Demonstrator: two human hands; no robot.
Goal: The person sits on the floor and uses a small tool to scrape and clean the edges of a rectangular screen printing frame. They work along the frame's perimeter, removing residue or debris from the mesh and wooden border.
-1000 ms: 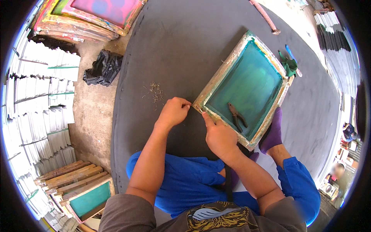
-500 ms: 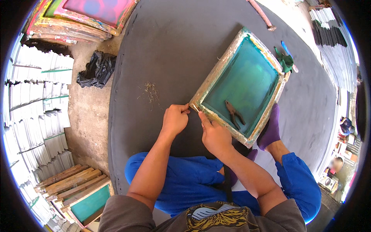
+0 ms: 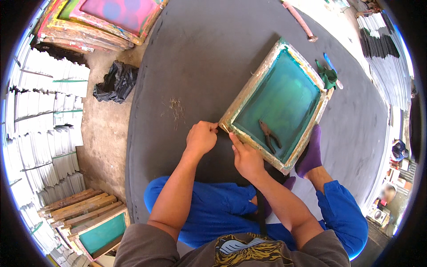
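Note:
A wooden silk-screen frame (image 3: 242,95) with green mesh lies tilted on the dark table in front of me. My left hand (image 3: 201,140) is closed in a pinch at its near-left corner; what the fingertips hold is too small to make out. On the frame's near edge, my right hand (image 3: 248,159) has its index finger laid along the wood and the other fingers curled, gripping it. Dark pliers (image 3: 269,135) rest on the mesh. My foot in a purple sock (image 3: 311,151) is against the frame's right side.
Thin scraps (image 3: 175,109) are scattered on the dark table (image 3: 191,58). A hammer (image 3: 300,21) and a green cloth (image 3: 328,78) lie beyond the frame. A black plastic bag (image 3: 116,82), stacked pink screens (image 3: 118,15), wooden frames (image 3: 84,209) and white paper stacks (image 3: 49,107) stand left.
The right hand has shifted slightly down and to the right along the frame's edge, its index finger straighter. The left hand stays at the corner. The whole view has tilted slightly.

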